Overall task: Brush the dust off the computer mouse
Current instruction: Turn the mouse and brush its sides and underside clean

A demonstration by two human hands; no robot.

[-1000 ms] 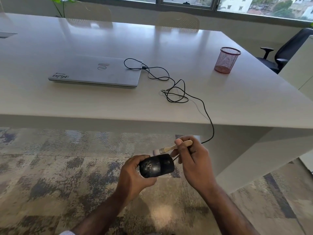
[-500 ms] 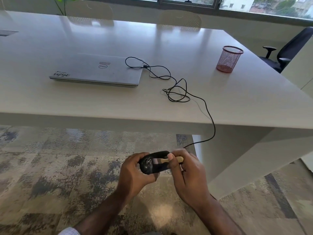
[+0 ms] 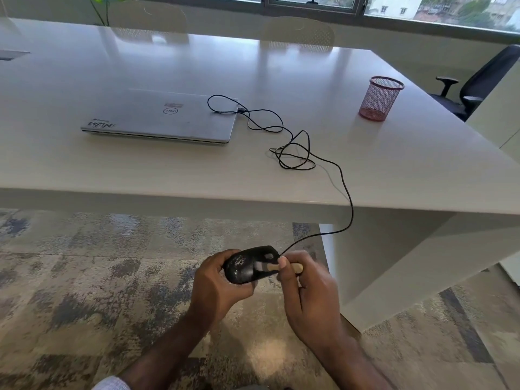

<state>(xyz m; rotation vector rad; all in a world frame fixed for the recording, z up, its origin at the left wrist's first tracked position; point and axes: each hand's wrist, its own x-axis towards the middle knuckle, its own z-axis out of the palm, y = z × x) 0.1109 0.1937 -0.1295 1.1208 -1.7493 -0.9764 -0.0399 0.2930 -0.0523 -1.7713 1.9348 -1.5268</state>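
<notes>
1. Dropping from above the mouse a second ago, the brush (image 3: 271, 267) is now lying across it.
2. At lower centre, the left hand (image 3: 216, 285) is gripping the computer mouse (image 3: 247, 264), fingers curled round it.
3. Just right, the right hand (image 3: 306, 288) is pinching the brush handle; brushing is probably under way, likely calling next for strokes over the dusty rear.

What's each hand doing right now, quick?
Left hand: closed around the black mouse, held below the table edge.
Right hand: pinching the small wooden brush, bristles against the mouse.
</notes>
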